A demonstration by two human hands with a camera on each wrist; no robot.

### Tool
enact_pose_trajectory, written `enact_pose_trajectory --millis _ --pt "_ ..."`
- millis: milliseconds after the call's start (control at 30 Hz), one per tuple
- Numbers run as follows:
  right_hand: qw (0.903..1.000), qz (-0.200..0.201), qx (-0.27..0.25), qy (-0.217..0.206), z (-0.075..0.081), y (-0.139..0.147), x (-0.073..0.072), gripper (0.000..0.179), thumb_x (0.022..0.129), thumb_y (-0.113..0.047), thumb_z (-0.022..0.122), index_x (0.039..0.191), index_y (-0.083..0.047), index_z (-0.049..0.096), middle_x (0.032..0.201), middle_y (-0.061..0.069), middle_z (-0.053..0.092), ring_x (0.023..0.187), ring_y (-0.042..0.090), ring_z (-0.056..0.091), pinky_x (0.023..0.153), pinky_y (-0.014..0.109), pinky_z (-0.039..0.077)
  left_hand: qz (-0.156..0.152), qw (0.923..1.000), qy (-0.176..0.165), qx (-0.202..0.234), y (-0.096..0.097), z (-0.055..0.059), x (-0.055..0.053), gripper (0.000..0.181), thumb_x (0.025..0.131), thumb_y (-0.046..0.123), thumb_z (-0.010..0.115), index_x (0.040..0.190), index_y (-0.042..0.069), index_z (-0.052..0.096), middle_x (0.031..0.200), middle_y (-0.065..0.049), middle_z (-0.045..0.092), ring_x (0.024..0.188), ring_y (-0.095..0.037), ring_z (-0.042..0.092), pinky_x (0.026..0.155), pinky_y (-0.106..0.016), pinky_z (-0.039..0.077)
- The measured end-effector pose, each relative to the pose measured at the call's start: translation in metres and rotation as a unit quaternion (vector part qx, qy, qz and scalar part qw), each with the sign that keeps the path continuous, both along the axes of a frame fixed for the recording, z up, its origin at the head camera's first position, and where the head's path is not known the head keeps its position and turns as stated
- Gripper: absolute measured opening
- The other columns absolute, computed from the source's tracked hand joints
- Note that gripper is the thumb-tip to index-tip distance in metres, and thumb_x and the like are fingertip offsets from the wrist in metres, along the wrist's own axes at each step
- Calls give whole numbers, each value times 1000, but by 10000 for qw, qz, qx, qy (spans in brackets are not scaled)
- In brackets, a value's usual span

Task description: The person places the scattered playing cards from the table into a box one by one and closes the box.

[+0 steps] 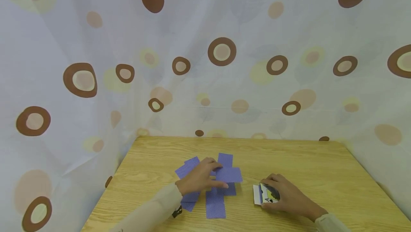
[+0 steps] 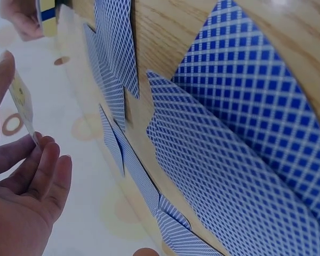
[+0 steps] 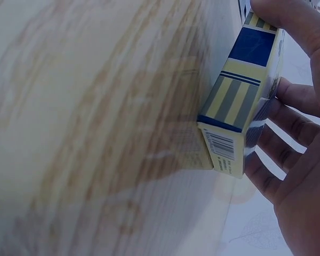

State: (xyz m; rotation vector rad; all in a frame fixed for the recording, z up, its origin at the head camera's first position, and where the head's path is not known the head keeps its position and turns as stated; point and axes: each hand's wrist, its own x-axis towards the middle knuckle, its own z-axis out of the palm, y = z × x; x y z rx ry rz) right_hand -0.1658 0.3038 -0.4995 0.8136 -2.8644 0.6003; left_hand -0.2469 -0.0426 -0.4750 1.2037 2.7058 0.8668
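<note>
My left hand [image 1: 202,175] holds a single playing card [image 1: 230,175] by its edges, thumb on one side and fingers on the other. The card is raised over the scattered playing cards [image 1: 215,207], its blue patterned back up. In the left wrist view this card [image 2: 22,101] shows nearly edge-on between thumb and fingertips. My right hand [image 1: 285,193] grips a card box [image 1: 256,194] on the table to the right. An ace card face [image 1: 266,195] shows at the box's near side. In the right wrist view the box [image 3: 234,96] has yellow and grey stripes and a barcode.
The cards lie face down and overlap on a wooden table [image 1: 308,160], left of the box. Behind and beside the table hangs a white curtain [image 1: 244,82] with brown and beige circles. A dark strap [image 1: 177,211] shows below my left sleeve.
</note>
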Motion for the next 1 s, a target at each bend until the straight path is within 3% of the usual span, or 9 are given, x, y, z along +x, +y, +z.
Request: enact_pose_trajectory --millis 633,1000 --pt "10000 -25 1 -24 1 0 -1 78 84 -68 73 133 -8 66 122 -5 56 108 16 55 88 44 54 -432 9990 -6 -62 22 -2 6 79 85 62 75 140 5 63 133 -4 59 113 -9 56 93 -24 50" --pt "10000 -69 15 -37 -2 2 -5 76 83 -68 74 133 -11 66 122 -7 56 107 14 54 87 42 53 -496 9980 348 -198 37 -9 5 79 85 65 73 138 7 64 131 -1 61 115 -9 55 97 -23 48"
